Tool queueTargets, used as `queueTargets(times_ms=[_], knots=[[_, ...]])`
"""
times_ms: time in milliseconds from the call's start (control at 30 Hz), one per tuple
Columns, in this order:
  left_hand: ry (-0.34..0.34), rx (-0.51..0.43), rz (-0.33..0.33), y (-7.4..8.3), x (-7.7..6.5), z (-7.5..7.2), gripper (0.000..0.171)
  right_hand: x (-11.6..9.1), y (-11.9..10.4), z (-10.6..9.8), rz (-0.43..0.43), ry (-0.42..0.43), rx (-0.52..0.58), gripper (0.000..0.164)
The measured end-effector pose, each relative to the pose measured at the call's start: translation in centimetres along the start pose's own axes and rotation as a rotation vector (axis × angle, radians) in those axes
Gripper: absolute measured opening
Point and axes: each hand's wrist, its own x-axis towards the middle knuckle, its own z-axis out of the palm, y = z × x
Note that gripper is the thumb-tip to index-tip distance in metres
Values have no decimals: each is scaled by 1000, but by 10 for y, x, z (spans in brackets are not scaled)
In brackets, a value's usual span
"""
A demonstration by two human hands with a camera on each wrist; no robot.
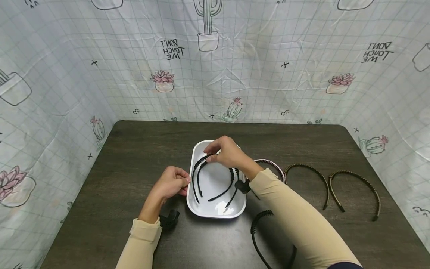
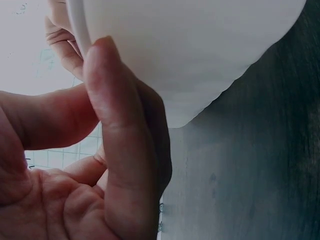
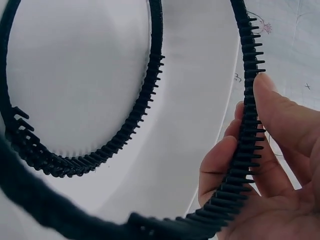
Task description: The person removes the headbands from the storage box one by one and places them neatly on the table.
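A white tray (image 1: 215, 213) lies on the dark table, with a black toothed headband (image 3: 150, 85) inside it. My left hand (image 1: 171, 182) holds the tray's left rim between thumb and fingers; the left wrist view shows the fingertips (image 2: 104, 65) right at that edge. Over the tray, my right hand (image 1: 228, 152) pinches a second black headband (image 3: 240, 172) by its toothed arch, thumb on one side and fingers on the other. Its two ends point toward the front of the tray. Part of the arch is hidden by the right hand in the head view.
Right of the tray lie a pink-and-white headband (image 1: 273, 164) and two brownish-gold headbands (image 1: 310, 168). Another black headband (image 1: 254, 231) is near the front, partly under the right sleeve. A patterned cloth (image 1: 255, 74) hangs behind the table (image 1: 151, 145).
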Motion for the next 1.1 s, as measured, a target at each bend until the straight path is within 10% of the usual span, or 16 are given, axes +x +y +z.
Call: queueTargets(times_ms=[1100], knots=[[25, 17, -19, -4, 2, 1, 15, -23, -2, -26, 20, 4, 154, 23]])
